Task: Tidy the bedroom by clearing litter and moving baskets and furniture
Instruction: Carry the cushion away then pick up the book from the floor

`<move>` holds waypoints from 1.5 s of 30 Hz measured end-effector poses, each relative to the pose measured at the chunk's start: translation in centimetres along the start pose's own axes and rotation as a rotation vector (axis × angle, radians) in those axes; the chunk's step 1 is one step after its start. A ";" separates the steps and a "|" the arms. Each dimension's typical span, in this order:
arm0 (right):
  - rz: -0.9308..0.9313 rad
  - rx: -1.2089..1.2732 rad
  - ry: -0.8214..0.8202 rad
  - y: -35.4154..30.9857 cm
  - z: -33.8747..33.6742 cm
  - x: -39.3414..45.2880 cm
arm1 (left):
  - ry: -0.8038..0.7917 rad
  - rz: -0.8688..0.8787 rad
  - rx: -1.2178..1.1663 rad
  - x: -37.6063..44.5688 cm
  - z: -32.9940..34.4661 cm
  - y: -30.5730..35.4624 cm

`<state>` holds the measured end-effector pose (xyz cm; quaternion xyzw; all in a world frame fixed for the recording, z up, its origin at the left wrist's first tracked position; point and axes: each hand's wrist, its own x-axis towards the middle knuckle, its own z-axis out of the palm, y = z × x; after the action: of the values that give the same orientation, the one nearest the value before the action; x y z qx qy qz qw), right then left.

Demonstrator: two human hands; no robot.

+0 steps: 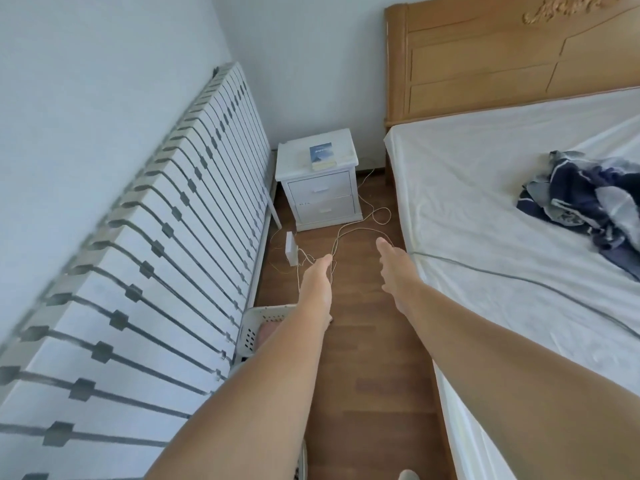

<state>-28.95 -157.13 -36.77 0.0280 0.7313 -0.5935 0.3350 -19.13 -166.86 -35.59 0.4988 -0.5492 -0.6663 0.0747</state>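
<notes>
Both arms reach down the aisle toward the white nightstand.

The left hand and right hand stretch forward with fingers straight and relaxed, holding nothing. The nightstand stands well ahead against the wall, a book on top and loose cables on the floor between; a white basket sits under the left forearm. Likely the furniture-moving step; next he must close in, clear of the cables.

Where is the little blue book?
In the head view, the small blue book lies on top of the white two-drawer nightstand, in the far corner between the leaning slatted bed frame and the wooden bed.
</notes>
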 end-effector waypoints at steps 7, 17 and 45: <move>-0.060 -0.081 0.093 -1.8 -3.1 4.1 | -0.048 -0.067 -0.023 4.2 3.3 2.2; -0.108 -0.053 0.192 -8.5 -0.8 13.5 | -0.140 -0.052 0.014 15.7 4.9 8.9; 0.043 -0.078 0.006 -23.5 9.1 44.9 | 0.013 -0.070 -0.039 45.4 6.7 24.4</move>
<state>-69.85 -188.16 -40.95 0.0325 0.7541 -0.5572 0.3461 -57.36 -201.21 -43.04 0.5205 -0.5180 -0.6756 0.0647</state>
